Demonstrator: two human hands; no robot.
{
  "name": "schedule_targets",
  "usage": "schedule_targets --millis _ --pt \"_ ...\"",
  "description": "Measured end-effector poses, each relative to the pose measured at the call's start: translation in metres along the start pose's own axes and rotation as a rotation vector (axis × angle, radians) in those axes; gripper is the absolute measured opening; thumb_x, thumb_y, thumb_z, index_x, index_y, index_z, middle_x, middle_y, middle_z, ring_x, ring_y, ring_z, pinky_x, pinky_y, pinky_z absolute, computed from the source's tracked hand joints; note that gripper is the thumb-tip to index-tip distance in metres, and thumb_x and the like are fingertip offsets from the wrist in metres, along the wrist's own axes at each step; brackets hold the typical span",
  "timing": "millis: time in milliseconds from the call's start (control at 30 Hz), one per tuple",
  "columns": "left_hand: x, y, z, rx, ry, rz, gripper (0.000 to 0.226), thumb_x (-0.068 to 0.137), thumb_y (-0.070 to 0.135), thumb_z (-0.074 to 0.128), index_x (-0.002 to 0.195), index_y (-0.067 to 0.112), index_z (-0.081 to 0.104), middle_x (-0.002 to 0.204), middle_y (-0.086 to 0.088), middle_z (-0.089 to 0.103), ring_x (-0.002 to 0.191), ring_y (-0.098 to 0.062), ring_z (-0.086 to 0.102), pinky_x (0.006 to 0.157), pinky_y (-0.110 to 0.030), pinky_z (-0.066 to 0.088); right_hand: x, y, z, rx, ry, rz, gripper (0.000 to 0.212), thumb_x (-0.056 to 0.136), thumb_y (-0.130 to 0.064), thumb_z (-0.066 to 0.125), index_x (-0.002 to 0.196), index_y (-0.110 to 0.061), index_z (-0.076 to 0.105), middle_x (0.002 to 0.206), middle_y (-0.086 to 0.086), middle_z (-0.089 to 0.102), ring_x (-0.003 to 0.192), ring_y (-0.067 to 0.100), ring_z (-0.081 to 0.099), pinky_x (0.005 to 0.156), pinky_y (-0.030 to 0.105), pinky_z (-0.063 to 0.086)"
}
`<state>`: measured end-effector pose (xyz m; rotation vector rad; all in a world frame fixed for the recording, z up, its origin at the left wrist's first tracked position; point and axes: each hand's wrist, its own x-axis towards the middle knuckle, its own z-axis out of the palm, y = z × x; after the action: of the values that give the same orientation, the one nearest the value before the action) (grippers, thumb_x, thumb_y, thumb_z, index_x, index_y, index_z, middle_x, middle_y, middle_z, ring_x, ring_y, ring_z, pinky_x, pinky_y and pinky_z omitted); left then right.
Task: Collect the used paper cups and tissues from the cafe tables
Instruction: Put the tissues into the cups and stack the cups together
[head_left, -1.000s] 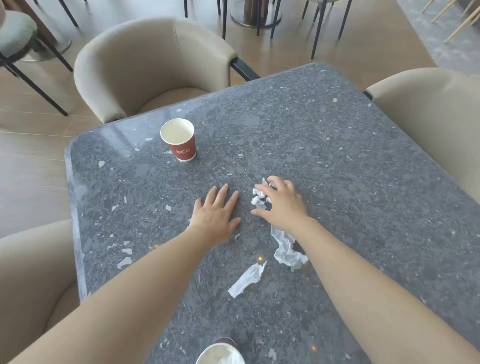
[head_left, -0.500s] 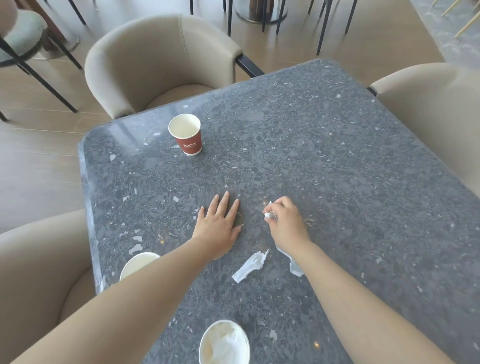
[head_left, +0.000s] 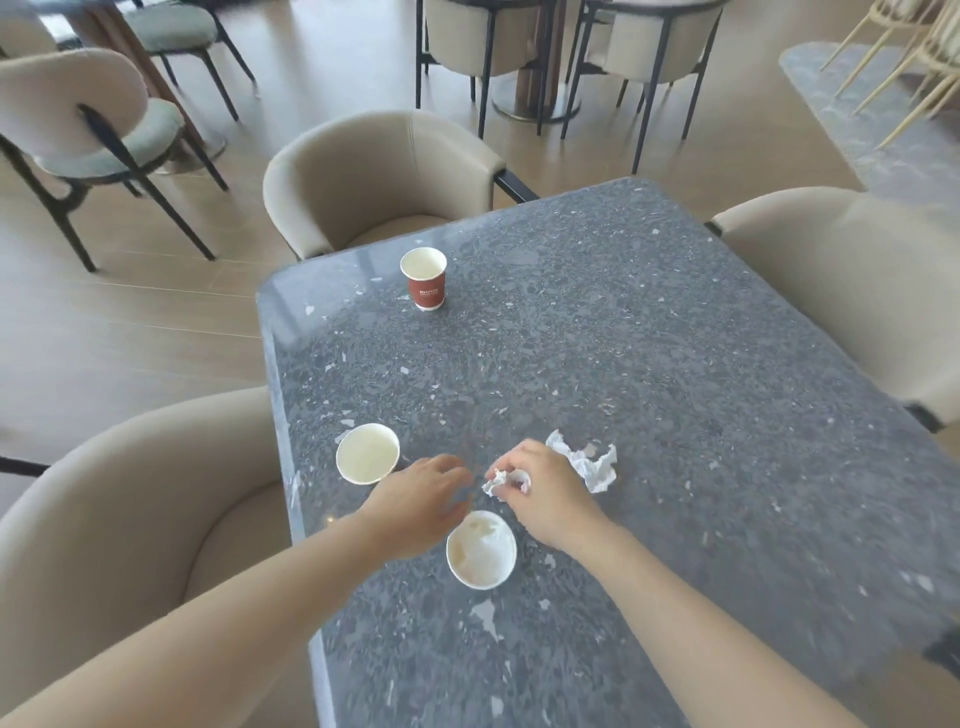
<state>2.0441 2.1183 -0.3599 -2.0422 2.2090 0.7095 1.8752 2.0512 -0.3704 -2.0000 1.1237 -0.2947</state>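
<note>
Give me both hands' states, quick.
Left hand: open, holding nothing.
Right hand: pinching a crumpled tissue.

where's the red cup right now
In the head view the red cup stands upright on the far left part of the table, near its far edge and just in front of the beige chair.

We're in a cafe: branded paper cup (head_left: 424, 278) beyond the left hand (head_left: 421, 499), stone table (head_left: 649, 338), tub chairs (head_left: 374, 171), more seating (head_left: 644, 47) farther out.
</note>
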Motion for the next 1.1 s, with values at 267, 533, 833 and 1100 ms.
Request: schedule_targets --millis 267,533,833,1100 --pt "-0.063 0.012 0.019 -0.083 0.051 -0.098 0.034 0.093 0.041 0.045 0.126 0.032 0.047 0.130 0.013 0.047 0.116 -0.012 0.049 0.081 -0.033 0.048 -0.049 -0.017 0.024 -0.137 -0.141 -0.016 0.022 0.080 -0.014 0.062 0.095 -0.030 0.065 0.096 -0.009 0.053 0.088 0.011 0.053 0.065 0.012 0.031" --pt "-0.070 0.025 0.020 -0.150 0.101 -0.155 0.039 0.092 0.040 0.048 0.130 0.033 0.043 0.132 0.013 0.046 0.117 -0.012 0.050 0.084 -0.032 0.047 -0.052 -0.017 0.026 -0.073 -0.109 -0.033 0.034 0.076 -0.010 0.067 0.102 -0.030 0.063 0.108 -0.018 0.043 0.098 0.001 0.047 0.081 0.011 0.033" --pt "-0.060 0.021 0.020 -0.137 0.097 -0.160 0.039 0.092 0.038 0.048 0.130 0.033 0.042 0.130 0.012 0.047 0.114 -0.013 0.052 0.082 -0.033 0.047 -0.065 0.009 0.020 0.183 0.105 -0.026 0.034 0.080 0.004 0.061 0.093 -0.028 0.064 0.107 -0.017 0.053 0.101 -0.004 0.054 0.078 0.011 0.050" --pt "-0.006 0.021 0.008 -0.129 0.070 -0.129 0.038 0.092 0.034 0.048 0.130 0.029 0.045 0.129 0.008 0.050 0.116 -0.015 0.053 0.087 -0.034 0.049 -0.038 0.037 0.003 0.112 0.122 0.027 0.033 0.082 0.001 0.059 0.093 -0.030 0.062 0.103 -0.017 0.051 0.095 -0.006 0.049 0.078 0.015 0.049"
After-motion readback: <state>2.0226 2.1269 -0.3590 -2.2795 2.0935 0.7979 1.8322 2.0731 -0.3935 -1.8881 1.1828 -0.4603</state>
